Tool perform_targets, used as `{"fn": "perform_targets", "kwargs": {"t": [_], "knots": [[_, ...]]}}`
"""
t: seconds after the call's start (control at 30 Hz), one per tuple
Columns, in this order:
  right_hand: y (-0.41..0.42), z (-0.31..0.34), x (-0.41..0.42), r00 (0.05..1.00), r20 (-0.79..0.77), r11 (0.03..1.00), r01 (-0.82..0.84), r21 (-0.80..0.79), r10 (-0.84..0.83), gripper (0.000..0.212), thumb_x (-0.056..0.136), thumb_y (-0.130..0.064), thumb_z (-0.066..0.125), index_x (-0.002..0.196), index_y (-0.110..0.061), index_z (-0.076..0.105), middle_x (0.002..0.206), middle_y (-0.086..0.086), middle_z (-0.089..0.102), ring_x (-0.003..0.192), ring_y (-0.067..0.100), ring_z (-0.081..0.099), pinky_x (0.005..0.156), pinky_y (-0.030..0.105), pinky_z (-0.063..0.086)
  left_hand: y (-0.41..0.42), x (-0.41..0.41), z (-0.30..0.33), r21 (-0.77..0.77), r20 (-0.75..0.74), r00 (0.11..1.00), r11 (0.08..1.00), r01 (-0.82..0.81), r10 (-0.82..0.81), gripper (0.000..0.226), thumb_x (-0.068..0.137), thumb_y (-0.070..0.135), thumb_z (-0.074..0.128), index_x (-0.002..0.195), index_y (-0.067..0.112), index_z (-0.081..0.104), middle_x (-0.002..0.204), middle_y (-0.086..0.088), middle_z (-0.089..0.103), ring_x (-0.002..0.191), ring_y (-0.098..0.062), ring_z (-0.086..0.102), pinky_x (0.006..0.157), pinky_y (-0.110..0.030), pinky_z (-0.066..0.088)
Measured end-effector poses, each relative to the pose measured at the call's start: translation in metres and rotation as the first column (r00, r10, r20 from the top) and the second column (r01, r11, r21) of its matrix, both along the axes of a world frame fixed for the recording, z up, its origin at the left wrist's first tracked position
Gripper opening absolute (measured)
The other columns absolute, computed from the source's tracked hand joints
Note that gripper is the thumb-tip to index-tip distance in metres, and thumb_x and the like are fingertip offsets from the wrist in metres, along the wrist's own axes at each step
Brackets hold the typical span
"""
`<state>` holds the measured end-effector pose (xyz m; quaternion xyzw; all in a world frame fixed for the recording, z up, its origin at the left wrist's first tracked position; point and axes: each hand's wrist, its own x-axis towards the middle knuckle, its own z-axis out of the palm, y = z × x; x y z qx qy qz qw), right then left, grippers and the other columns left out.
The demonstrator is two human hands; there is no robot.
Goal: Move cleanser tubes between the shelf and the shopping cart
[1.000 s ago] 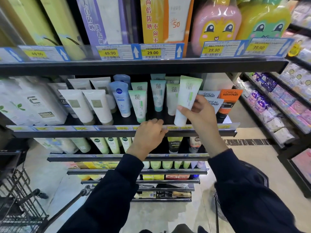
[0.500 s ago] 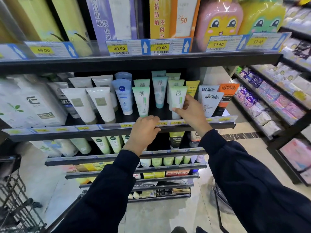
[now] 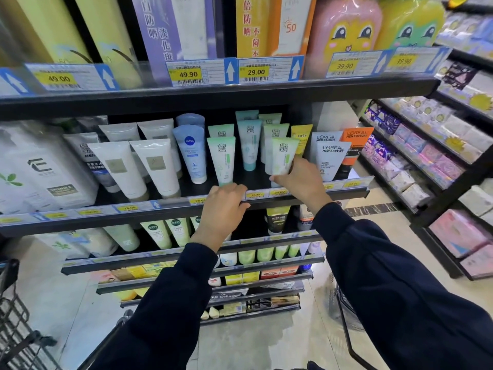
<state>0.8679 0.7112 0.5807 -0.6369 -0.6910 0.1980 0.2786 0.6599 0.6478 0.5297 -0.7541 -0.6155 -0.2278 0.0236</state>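
My right hand [image 3: 300, 180] grips the lower end of a pale green cleanser tube [image 3: 283, 155], which stands upright on the shelf [image 3: 346, 192] among similar tubes. My left hand [image 3: 222, 206] rests with curled fingers on the shelf's front rail, just below a mint green tube [image 3: 222, 160]; it holds no tube. A corner of the black wire shopping cart [image 3: 13, 324] shows at the lower left.
White tubes [image 3: 157, 166], a blue Nivea tube [image 3: 192, 153] and L'Oreal Men Expert tubes [image 3: 330, 158] line the same shelf. A shelf above carries tall boxes and price tags. Lower shelves hold more tubes. Another rack [image 3: 440, 166] stands to the right.
My right hand has carried the pale green tube from tilted in front of the shelf down and back into the row, where it now stands upright. My left hand has stayed on the rail.
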Motion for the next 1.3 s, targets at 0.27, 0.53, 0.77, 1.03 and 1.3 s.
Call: {"fn": "perform_targets", "kwargs": {"t": [0.27, 0.53, 0.77, 1.03, 1.3], "knots": [[0.009, 0.004, -0.010, 0.998, -0.049, 0.997, 0.040, -0.068, -0.044, 0.046, 0.082, -0.031, 0.084, 0.121, -0.014, 0.066, 0.122, 0.005, 0.071, 0.113, 0.027, 0.066, 0.086, 0.033, 0.051, -0.003, 0.001, 0.001, 0.022, 0.003, 1.000, 1.000, 0.001, -0.001, 0.035, 0.092, 0.028, 0.075, 0.122, 0.013, 0.068, 0.111, -0.006, 0.070, 0.099, -0.030, 0.064, 0.093, -0.041, 0.043], [0.012, 0.005, -0.016, 0.995, -0.058, 0.993, 0.070, -0.096, -0.075, 0.042, 0.083, -0.033, 0.083, 0.117, -0.016, 0.066, 0.119, 0.005, 0.071, 0.108, 0.029, 0.067, 0.090, 0.041, 0.056, -0.004, 0.001, 0.001, 0.033, -0.003, 1.000, 0.999, -0.003, 0.003, 0.033, 0.090, 0.027, 0.076, 0.120, 0.013, 0.069, 0.109, -0.005, 0.071, 0.097, -0.030, 0.065, 0.091, -0.042, 0.044], [0.012, 0.007, -0.017, 0.996, -0.048, 0.993, 0.072, -0.097, -0.077, 0.040, 0.084, -0.033, 0.082, 0.116, -0.014, 0.066, 0.118, 0.006, 0.071, 0.107, 0.031, 0.067, 0.088, 0.040, 0.056, -0.002, 0.000, -0.002, 0.027, 0.001, 1.000, 1.000, 0.003, -0.003, 0.033, 0.091, 0.029, 0.075, 0.120, 0.015, 0.068, 0.110, -0.003, 0.070, 0.099, -0.027, 0.064, 0.092, -0.040, 0.043], [0.008, 0.006, -0.015, 0.998, -0.036, 0.996, 0.053, -0.077, -0.056, 0.034, 0.086, -0.031, 0.079, 0.113, -0.015, 0.066, 0.115, 0.006, 0.071, 0.105, 0.030, 0.067, 0.075, 0.031, 0.045, -0.001, 0.000, -0.003, 0.010, -0.007, 1.000, 1.000, -0.004, 0.004, 0.037, 0.092, 0.031, 0.074, 0.125, 0.015, 0.067, 0.115, -0.003, 0.069, 0.102, -0.027, 0.064, 0.095, -0.040, 0.043], [0.004, 0.004, -0.011, 0.999, -0.027, 0.996, 0.046, -0.074, -0.048, 0.040, 0.085, -0.034, 0.079, 0.118, -0.015, 0.065, 0.119, 0.007, 0.071, 0.109, 0.031, 0.067, 0.077, 0.033, 0.048, -0.001, 0.000, -0.003, 0.010, -0.012, 1.000, 1.000, -0.005, 0.005, 0.037, 0.092, 0.031, 0.074, 0.125, 0.016, 0.067, 0.114, -0.001, 0.069, 0.101, -0.027, 0.064, 0.095, -0.039, 0.042]]}}
